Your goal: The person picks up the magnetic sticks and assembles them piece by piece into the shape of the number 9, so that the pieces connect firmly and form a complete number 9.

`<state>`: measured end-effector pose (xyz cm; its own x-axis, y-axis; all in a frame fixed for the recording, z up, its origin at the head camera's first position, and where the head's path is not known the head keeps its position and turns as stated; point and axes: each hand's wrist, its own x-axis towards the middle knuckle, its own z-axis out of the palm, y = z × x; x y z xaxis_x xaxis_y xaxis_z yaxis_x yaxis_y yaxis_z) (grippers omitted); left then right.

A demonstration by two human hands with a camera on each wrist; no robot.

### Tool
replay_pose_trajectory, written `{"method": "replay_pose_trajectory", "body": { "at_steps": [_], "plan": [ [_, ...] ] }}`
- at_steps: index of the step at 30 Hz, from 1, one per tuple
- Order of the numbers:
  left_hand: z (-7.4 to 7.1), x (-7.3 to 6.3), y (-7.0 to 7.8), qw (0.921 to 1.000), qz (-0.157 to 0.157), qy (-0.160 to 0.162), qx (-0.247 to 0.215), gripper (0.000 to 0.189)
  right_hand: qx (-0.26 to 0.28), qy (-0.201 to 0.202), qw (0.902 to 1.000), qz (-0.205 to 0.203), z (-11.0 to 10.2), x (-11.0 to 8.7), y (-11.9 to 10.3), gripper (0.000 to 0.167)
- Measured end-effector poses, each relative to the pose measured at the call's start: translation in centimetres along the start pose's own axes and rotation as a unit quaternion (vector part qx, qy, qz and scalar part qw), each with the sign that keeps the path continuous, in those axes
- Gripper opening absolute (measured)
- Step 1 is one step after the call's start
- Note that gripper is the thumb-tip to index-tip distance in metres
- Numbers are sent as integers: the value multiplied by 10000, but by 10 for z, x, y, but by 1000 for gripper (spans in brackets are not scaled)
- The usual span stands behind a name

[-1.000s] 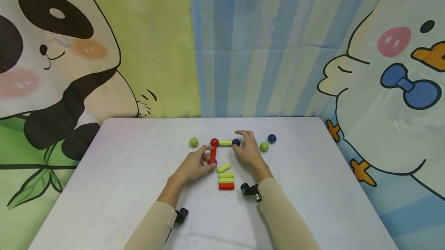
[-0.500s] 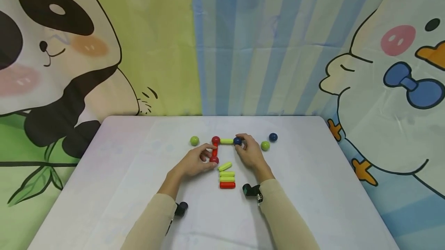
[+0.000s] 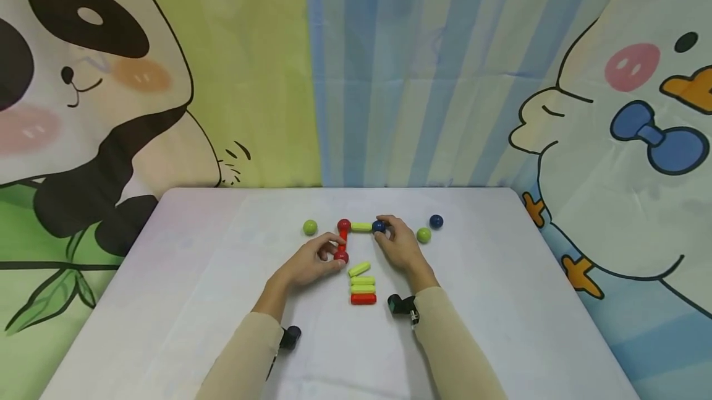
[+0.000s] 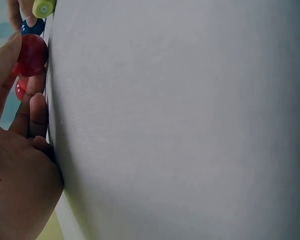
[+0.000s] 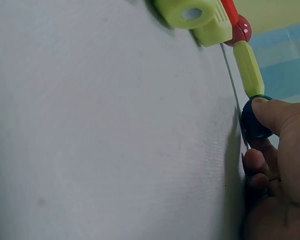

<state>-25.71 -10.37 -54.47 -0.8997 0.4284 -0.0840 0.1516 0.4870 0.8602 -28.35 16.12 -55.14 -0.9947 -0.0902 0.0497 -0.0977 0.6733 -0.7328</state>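
In the head view, a red rod (image 3: 342,240) joins a near red ball (image 3: 341,256) to a far red ball (image 3: 344,225). From the far ball, a yellow-green rod (image 3: 361,227) runs right to a dark blue ball (image 3: 379,226). My left hand (image 3: 310,260) holds the near red ball between thumb and fingers; the left wrist view shows the thumb against this ball (image 4: 32,55). With thumb and fingers my right hand (image 3: 402,246) pinches the blue ball, whose side (image 5: 254,122) is partly covered by the thumb in the right wrist view.
Several loose rods lie between the forearms: yellow-green ones (image 3: 363,280) and a red one (image 3: 363,299) nearest me. A green ball (image 3: 309,227) sits left of the joined pieces. Another green ball (image 3: 424,235) and a blue ball (image 3: 436,221) lie right of my right hand.
My right index finger has come in from a spread pose to the blue ball. The left hand and the joined pieces stay nearly in place; the view shifts slightly.
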Motion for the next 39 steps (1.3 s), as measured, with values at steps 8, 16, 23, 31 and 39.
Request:
{"method": "replay_pose_trajectory", "body": {
  "at_steps": [8, 16, 23, 31, 39],
  "plan": [
    [-1, 3, 8, 10000, 51, 6, 54, 41, -105, 4, 9999, 52, -7, 2, -5, 44],
    [-1, 0, 3, 9999, -54, 163, 18, 41, -42, -14, 10000, 9, 5, 2, -14, 51],
    [5, -1, 1, 9996, -86, 265, -68, 38, 424, 84, 9986, 305, 2, -5, -12, 56],
    [6, 0, 4, 9994, -166, 290, -116, 38, 706, 104, 9974, -74, -5, -16, -12, 42],
    [5, -2, 5, 9995, -16, 297, -50, 39, 629, -651, 9941, -603, -6, -31, -16, 28]
  ]
}}
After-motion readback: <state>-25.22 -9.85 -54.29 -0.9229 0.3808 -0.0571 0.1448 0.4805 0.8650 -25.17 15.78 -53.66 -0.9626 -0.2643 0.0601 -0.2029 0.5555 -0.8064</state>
